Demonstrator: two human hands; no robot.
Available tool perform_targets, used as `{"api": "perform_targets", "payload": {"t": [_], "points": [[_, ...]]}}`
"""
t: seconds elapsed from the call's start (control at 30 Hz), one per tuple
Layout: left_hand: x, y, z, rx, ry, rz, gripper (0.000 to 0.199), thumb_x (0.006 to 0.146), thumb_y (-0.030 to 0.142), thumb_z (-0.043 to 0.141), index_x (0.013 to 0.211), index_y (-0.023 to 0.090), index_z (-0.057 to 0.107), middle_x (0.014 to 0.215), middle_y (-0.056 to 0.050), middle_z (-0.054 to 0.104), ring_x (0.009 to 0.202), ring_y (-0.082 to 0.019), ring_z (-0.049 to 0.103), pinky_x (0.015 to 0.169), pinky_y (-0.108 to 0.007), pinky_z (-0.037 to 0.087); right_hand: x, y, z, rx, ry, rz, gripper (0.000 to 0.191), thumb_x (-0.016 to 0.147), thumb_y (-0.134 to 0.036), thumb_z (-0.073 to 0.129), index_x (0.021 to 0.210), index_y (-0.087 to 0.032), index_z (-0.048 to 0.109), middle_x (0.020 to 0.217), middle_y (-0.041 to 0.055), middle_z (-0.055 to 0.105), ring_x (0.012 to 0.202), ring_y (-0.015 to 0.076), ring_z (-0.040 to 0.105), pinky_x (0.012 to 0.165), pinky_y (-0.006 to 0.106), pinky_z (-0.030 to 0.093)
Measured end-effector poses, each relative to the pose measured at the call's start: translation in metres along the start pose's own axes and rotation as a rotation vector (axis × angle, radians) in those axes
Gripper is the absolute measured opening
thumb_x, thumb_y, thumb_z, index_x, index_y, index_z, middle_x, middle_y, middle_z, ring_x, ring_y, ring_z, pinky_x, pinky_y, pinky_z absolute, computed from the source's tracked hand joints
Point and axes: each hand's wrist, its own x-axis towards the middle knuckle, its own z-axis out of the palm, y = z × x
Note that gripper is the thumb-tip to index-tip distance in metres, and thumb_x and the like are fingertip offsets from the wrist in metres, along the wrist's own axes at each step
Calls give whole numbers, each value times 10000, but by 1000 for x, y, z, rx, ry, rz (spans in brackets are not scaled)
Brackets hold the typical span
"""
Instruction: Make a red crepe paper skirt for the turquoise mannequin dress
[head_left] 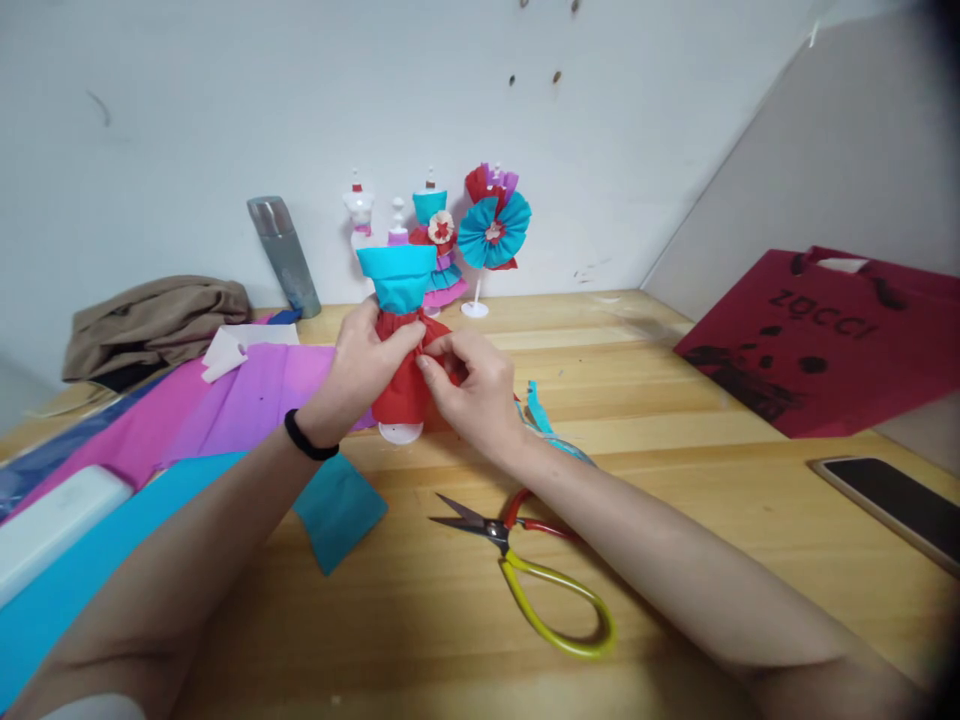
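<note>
Wooden tabletop [360,620] bears, left of centre, the dressed mini mannequin [397,285]. The left hand [367,355] grasps its waist while the right hand [480,385] pinches the red skirt [400,390] — seemingly a gathering step, calling for steady support next.

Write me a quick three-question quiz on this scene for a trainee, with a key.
1. Multiple choice: the nearer handle of the scissors is A) white, B) yellow, C) blue.
2. True or false: the dark-screened phone lies to the right of the scissors.
3. Fill in: the left hand and the right hand both touch the ____ skirt.

Key:
1. B
2. True
3. red
</note>
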Motion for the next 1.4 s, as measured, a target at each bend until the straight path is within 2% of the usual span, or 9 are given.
{"api": "perform_targets", "payload": {"t": [0.2, 0.4, 0.67, 0.97, 1.27, 1.4], "points": [[-1, 0, -1, -35, -18, -8, 40, 736, 194, 650, 766, 187, 625, 761, -5, 675, 754, -183, 604, 739, -322, 520, -1, 1, 2, -69, 12, -35, 185, 866, -215, 530, 689, -238, 482, 640, -13, 528, 594, 142, 461, 638, 313, 381], [-1, -3, -4, -170, -68, -80, 111, 711, 254, 693, 753, 188, 614, 721, 4, 649, 686, -163, 582, 651, -304, 494, 0, 1, 3, -48, 36, -27, 196, 849, -201, 530, 666, -236, 466, 620, -25, 497, 573, 130, 441, 612, 305, 351], [4, -11, -8, -278, -181, -79, 214, 711, 290, 745, 870, 175, 660, 911, -43, 722, 851, -202, 661, 815, -348, 546, 2, 5, 3, -10, 48, 19, 193, 833, -194, 534, 652, -229, 479, 589, -41, 447, 558, 122, 424, 600, 301, 330], [4, -12, -8, -235, -146, -71, 218, 721, 310, 743, 866, 178, 648, 864, -31, 711, 869, -224, 664, 834, -373, 551, 0, 0, -4, 36, 72, -45, 179, 846, -230, 548, 670, -220, 515, 589, -43, 477, 560, 118, 459, 586, 285, 365], [5, -19, -7, -226, -142, -26, 223, 743, 322, 745, 896, 177, 673, 911, -52, 729, 933, -247, 676, 876, -397, 558, 6, -3, -10, 84, 152, 24, 138, 819, -235, 594, 714, -227, 504, 589, -69, 434, 540, 103, 430, 562, 270, 368], [6, -19, -8, -239, -145, -33, 237, 736, 321, 745, 907, 174, 674, 927, -54, 732, 925, -248, 680, 880, -407, 559, 7, -3, -13, 124, 134, 72, 146, 819, -244, 591, 707, -225, 500, 576, -75, 436, 518, 91, 412, 546, 260, 366]]}}
